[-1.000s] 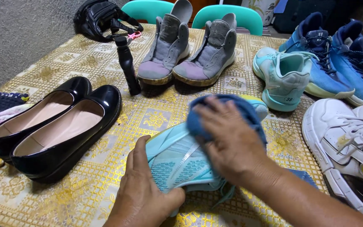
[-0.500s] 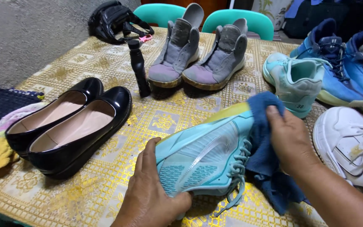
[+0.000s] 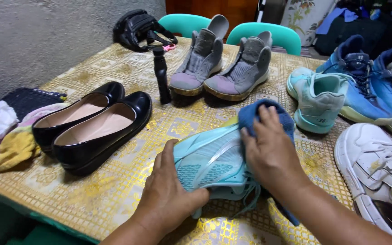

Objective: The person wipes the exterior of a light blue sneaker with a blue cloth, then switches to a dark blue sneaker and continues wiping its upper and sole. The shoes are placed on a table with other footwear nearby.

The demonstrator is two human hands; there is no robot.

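Fingers of the right hand [image 3: 268,152] lie spread and flat on a blue cloth [image 3: 262,115], pressing it onto the turquoise sneaker [image 3: 209,161]. The left hand [image 3: 169,193] grips the heel end of this sneaker, thumb raised along its side and the other fingers curled under the sole. The sneaker lies on its side near the front edge of the table, on a gold-patterned tablecloth [image 3: 110,190], with its laces hanging loose below.

To the left stands a pair of black glossy flat shoes [image 3: 94,127], and beside them at the table edge are crumpled rags [image 3: 7,136] in white, pink and yellow. Behind the sneaker a slim black bottle [image 3: 162,75] stands upright, just beside a pair of grey high-top sneakers [image 3: 225,59]. A black bag [image 3: 139,29] lies at the far corner. On the right I see the second turquoise sneaker [image 3: 318,100], a blue pair [image 3: 377,86] and white sneakers [image 3: 382,168]. Two teal chairs [image 3: 268,36] stand behind the table.
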